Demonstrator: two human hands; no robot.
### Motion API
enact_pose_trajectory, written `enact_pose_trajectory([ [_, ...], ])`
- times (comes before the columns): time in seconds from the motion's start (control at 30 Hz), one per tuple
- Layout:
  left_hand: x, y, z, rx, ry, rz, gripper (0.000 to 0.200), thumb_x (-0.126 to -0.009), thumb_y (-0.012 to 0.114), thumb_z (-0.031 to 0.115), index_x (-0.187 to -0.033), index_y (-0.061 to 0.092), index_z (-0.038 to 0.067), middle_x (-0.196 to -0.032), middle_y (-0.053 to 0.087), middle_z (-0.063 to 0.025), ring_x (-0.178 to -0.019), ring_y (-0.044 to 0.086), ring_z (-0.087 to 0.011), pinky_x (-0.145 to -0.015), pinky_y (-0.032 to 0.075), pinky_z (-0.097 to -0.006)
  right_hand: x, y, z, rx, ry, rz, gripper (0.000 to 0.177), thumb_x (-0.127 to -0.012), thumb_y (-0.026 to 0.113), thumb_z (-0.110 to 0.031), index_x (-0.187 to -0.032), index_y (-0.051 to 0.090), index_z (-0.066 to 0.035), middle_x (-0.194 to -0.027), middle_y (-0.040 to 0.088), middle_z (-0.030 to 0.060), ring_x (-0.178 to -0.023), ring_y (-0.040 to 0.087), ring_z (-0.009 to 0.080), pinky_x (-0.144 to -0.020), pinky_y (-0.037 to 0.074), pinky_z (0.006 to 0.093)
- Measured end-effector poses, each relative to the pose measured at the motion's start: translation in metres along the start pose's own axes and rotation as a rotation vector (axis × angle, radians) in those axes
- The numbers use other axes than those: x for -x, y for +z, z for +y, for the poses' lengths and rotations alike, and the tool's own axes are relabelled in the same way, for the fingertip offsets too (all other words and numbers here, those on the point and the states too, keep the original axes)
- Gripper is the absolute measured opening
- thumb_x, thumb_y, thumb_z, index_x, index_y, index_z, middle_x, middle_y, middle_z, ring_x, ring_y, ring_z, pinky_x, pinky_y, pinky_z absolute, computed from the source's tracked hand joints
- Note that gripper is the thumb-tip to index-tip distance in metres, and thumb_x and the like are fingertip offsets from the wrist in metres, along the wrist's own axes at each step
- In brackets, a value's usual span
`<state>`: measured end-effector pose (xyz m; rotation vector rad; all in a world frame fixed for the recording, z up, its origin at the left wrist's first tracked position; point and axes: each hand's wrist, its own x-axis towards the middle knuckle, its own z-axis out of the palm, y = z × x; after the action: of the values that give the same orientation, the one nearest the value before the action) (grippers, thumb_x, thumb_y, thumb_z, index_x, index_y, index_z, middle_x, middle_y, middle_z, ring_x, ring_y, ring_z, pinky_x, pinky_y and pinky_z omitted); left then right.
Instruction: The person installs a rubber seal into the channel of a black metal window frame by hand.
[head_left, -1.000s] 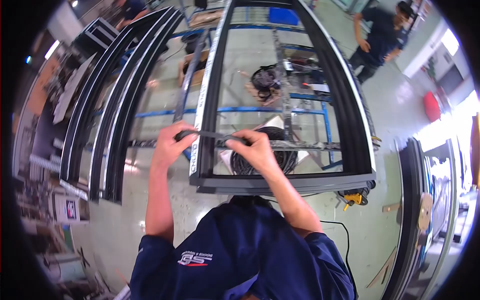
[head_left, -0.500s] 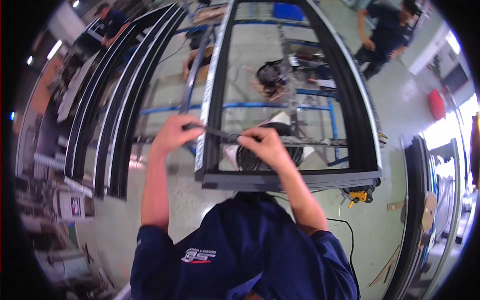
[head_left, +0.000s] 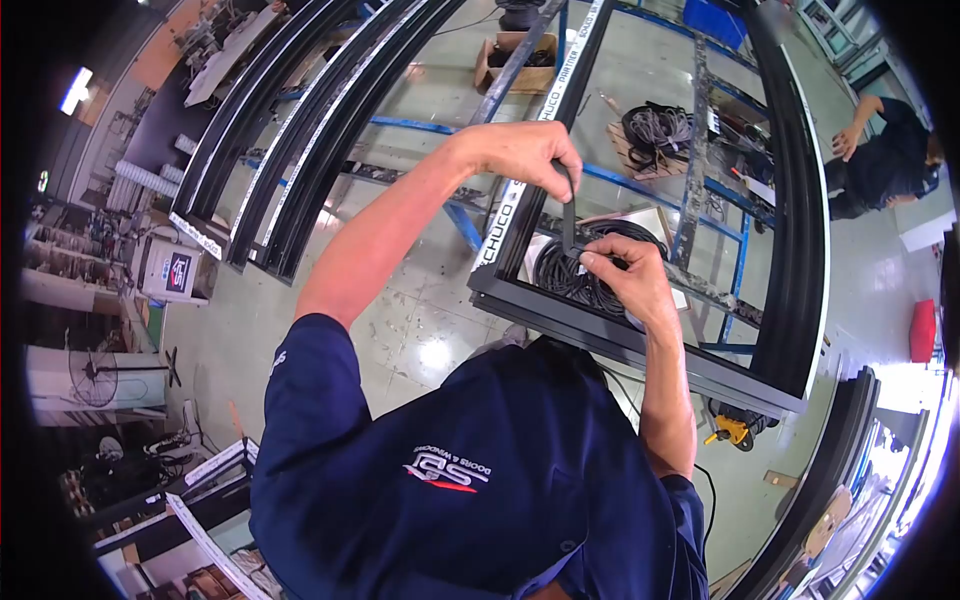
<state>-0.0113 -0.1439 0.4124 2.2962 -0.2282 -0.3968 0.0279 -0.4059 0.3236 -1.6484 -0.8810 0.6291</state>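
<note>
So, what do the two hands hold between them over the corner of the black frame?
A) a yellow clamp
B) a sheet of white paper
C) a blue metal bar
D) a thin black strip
D: a thin black strip runs from the pinched fingers of the left hand down to those of the right hand, above the black frame.

Workshop: black window frames [head_left: 790,200] on blue stands [head_left: 745,235], concrete floor [head_left: 400,320].

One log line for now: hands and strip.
left hand: grips black strip top | right hand: grips lower end | strip: vertical above frame
</note>
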Motion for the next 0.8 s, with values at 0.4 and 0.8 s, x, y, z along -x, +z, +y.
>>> enact_pose_trajectory([
  [0.4, 0.029, 0.011, -0.050, -0.149, -0.086, -0.031, 0.022, -0.076, 0.076, 0.020, -0.091, 0.075, 0.003, -0.075, 0.068, -0.0115, -0.071, 0.062, -0.0240, -0.067, 0.047, -0.0383, -0.024, 0.033, 0.044, -0.014, 0.225, -0.218, 0.021, -0.087, 0.077, -0.013, -0.099, 0.074, 0.003, -0.081, 0.070, 0.0068, -0.078, 0.061, 0.0136, -0.073, 0.049, 0.0316],
  [0.8, 0.030, 0.050, -0.099, -0.160, -0.049, -0.259, 0.023, -0.078, 0.074, 0.016, -0.097, 0.078, 0.003, -0.088, 0.071, -0.0147, -0.095, 0.067, -0.0356, -0.091, 0.049, -0.0476, -0.045, 0.078, 0.083, 0.246, 0.467, -0.458, 0.027, -0.081, 0.080, -0.025, -0.093, 0.074, -0.002, -0.088, 0.074, 0.0158, -0.084, 0.072, 0.0310, -0.077, 0.054, 0.0406],
])
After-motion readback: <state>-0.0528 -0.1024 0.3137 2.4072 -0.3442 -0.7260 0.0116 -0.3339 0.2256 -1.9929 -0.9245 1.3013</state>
